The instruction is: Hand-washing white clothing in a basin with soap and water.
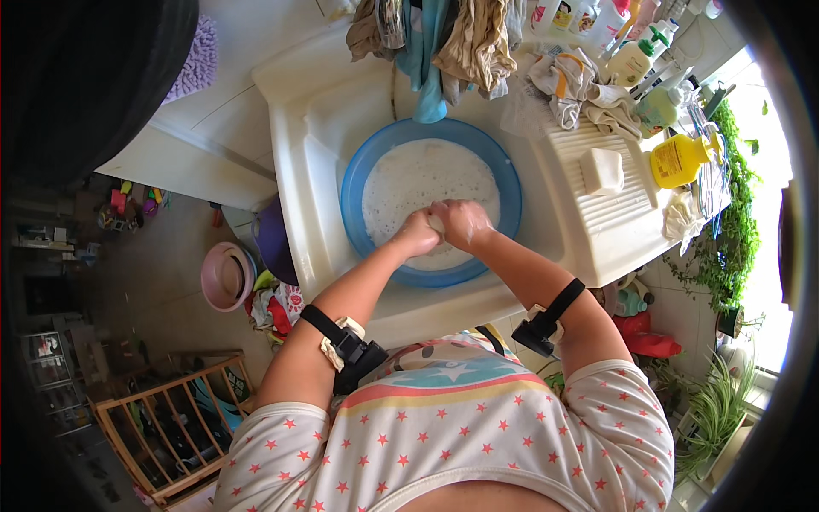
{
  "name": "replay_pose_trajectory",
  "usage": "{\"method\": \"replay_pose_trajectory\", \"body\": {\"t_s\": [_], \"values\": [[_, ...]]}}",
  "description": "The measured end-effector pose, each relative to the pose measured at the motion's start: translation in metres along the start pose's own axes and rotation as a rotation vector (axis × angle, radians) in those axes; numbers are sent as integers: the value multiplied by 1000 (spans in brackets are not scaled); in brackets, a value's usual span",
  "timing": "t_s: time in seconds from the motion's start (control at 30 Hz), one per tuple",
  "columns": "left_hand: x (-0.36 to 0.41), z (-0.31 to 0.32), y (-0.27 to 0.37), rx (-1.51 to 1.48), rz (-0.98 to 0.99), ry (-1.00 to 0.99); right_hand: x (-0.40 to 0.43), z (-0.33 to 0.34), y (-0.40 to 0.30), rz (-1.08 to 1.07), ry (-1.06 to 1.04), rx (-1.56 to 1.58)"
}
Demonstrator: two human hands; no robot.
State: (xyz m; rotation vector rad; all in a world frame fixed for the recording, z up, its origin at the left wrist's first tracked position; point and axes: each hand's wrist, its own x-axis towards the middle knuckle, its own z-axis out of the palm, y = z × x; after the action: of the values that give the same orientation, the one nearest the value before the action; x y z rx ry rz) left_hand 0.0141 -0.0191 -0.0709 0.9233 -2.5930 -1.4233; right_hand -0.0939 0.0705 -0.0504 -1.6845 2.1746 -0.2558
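Observation:
A round blue plastic basin [358, 185] filled with whitish, sudsy water stands in a cream laundry sink [297, 192]. Over its near half, my left hand [419, 233] and my right hand [462, 223] meet, both wet with lather. Between them a small patch of pale wet cloth [437, 224] shows; most of it is hidden by the fingers. A white bar of soap [601, 171] lies on the ribbed washboard [611, 224] of the sink, to the right of the basin.
Socks and cloths [473, 45] hang over the sink's far side. Crumpled gloves [566, 83], a yellow pump bottle [679, 160] and several other bottles line the far right. Left of the sink are a pink basin [227, 275], a purple bucket [275, 240] and a wooden rack [173, 429].

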Motion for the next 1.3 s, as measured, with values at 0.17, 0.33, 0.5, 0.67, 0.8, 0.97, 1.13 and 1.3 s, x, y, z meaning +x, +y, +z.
{"method": "replay_pose_trajectory", "body": {"t_s": [0.17,0.33,0.5,0.67,0.8,0.97,1.13,1.3], "values": [[-3,-34,16,-512,-460,-515,-9,-6,3,-266,116,-37],[-13,-37,22,-445,-350,-352,-10,-15,1,-350,129,-19],[-44,-45,36,184,454,151,-9,-14,13,155,15,699],[-43,-51,26,609,867,229,-18,-46,3,304,-603,1445],[-34,-57,35,605,1001,183,-21,-49,-6,337,-881,1515],[-24,-62,44,744,925,126,-21,-52,-27,315,-526,997],[-17,-49,42,638,485,12,-20,-48,-32,237,-142,395],[-16,-28,38,253,123,18,-11,-33,-19,243,-86,231]]}}
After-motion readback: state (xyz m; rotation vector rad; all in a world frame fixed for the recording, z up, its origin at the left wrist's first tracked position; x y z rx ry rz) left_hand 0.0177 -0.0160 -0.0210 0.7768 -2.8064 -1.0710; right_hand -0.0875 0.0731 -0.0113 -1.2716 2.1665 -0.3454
